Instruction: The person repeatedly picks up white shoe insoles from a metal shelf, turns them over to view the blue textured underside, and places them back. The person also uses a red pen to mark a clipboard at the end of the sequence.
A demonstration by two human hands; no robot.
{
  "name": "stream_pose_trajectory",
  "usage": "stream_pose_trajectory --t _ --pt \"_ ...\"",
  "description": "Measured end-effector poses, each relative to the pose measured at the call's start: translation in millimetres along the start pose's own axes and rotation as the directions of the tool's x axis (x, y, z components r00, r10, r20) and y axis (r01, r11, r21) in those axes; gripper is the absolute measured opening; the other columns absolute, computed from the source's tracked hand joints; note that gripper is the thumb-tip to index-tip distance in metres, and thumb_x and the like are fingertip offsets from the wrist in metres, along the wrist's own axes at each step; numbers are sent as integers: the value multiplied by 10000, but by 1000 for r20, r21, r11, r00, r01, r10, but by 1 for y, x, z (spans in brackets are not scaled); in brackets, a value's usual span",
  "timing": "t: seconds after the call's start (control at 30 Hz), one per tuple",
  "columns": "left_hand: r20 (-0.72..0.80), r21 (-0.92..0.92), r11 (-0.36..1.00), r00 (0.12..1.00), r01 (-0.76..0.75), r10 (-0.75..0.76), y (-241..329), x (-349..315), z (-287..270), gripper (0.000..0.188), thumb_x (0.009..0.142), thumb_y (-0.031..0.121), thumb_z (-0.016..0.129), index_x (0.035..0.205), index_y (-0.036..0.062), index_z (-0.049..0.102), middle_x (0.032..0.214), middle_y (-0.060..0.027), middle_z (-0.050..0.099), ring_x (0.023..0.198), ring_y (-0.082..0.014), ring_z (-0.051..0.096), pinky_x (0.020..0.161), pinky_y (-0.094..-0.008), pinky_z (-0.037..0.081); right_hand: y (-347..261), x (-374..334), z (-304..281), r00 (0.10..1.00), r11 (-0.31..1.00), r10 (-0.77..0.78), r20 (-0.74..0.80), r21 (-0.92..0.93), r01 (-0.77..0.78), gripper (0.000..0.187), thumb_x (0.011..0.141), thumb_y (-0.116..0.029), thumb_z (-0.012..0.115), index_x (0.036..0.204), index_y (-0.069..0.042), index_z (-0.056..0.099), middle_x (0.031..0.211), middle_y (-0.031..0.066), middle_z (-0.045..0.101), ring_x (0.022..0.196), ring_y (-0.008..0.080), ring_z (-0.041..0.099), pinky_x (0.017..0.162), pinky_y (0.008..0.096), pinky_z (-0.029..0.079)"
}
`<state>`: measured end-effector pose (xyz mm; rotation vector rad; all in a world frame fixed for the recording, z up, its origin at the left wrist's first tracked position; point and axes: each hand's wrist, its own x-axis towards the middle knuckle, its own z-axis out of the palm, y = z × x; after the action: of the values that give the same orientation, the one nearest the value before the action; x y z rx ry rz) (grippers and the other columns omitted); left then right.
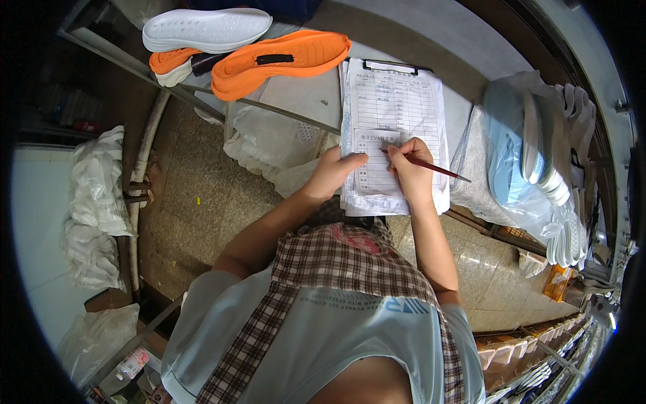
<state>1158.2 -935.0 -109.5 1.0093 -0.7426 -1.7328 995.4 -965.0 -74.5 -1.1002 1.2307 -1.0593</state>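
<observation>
A clipboard [431,125] with a black clip lies at the table's near edge, holding a stack of printed forms with ruled lines. On its lower half rests a smaller paper slip [378,176]. My left hand [334,173] grips the board's left edge, its thumb pressed on the slip and the other fingers mostly hidden. A slim dark-red pen [441,170] is pinched in my right hand [413,172], its tip at the slip's upper part and its back end pointing right.
Orange shoe soles [282,59] and a white sole [207,30] lie left of the clipboard. To the right stand light-blue soles [505,145] in clear plastic, with white soles [565,236] beside them. Bagged white pieces [99,209] are at far left. A table rail [289,114] runs below the soles.
</observation>
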Motion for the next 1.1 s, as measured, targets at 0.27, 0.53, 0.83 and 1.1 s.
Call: stream_pose_trajectory --t 0.27,0.53,0.83,1.1 --pt "-25 -18 1000 999 -25 24 2 -3 3 292 834 104 590 1085 -43 565 988 -69 622 870 -132 581 763 -273 463 13 -4 4 993 974 -93 -73 -213 75 243 791 -50 642 657 -48 440 551 -11 464 479 43 386 439 199 321" --pt "-22 -58 998 999 -24 23 -2 0 3 282 836 92 579 1081 -45 563 990 -71 621 864 -131 581 757 -273 465 16 -5 3 985 982 -116 -126 -166 95 245 791 -69 645 648 -47 447 541 -11 459 479 51 378 433 212 316" --pt "-30 -55 998 1000 -3 1 -4 0 2 284 841 84 571 1095 -42 556 1006 -77 619 877 -137 583 767 -273 465 13 -6 3 987 989 -88 -131 -127 71 222 809 -49 610 667 -49 439 527 1 470 449 54 410 412 215 328" --pt "-41 -67 998 999 -8 5 -5 -1 3 289 838 92 576 1088 -51 558 993 -83 623 859 -141 589 755 -275 468 12 -6 4 984 996 -94 -150 -22 92 238 811 -41 601 657 -48 420 525 1 469 447 52 398 412 214 321"
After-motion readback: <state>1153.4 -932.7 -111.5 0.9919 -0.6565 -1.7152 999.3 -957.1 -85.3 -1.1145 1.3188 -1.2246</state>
